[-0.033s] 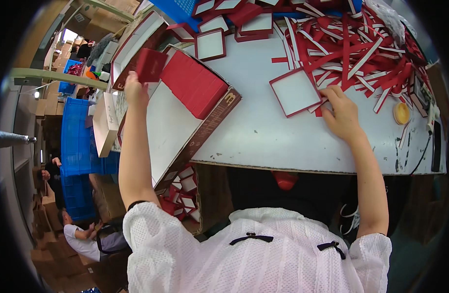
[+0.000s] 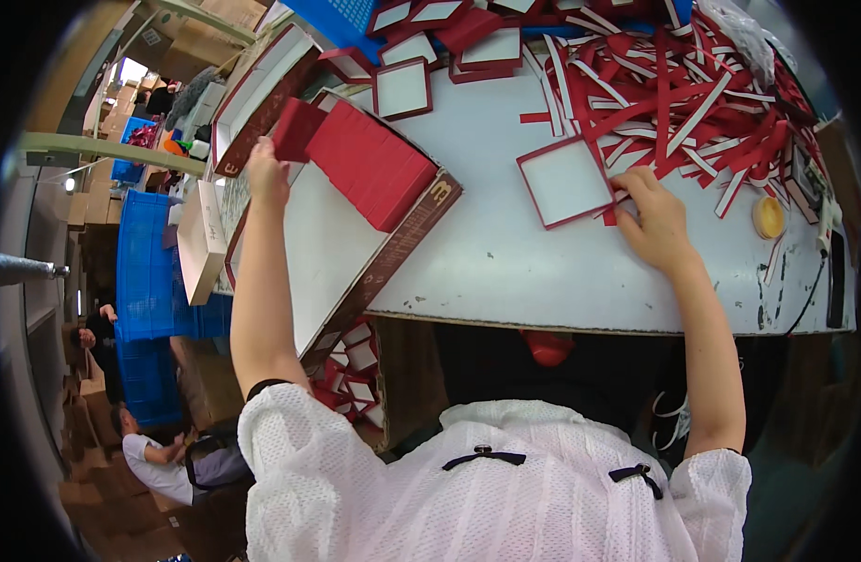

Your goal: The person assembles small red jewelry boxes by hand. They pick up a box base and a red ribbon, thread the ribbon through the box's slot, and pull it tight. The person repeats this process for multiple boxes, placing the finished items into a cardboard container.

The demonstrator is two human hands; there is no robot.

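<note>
My left hand (image 2: 269,175) pinches a red cardboard box (image 2: 297,128); I'd square it with the red box row (image 2: 374,169). My half-curled right hand (image 2: 655,220) meets a square white-lined red tray (image 2: 566,183), grip unclear.

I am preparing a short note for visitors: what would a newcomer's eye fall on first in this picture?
Probably the tangled heap of red and white strips on the table, upper right. Next, the packed red boxes in the open carton on the left, where the left hand holds a small box. The right hand is at the edge of a white-lined tray, right of the middle.
</note>
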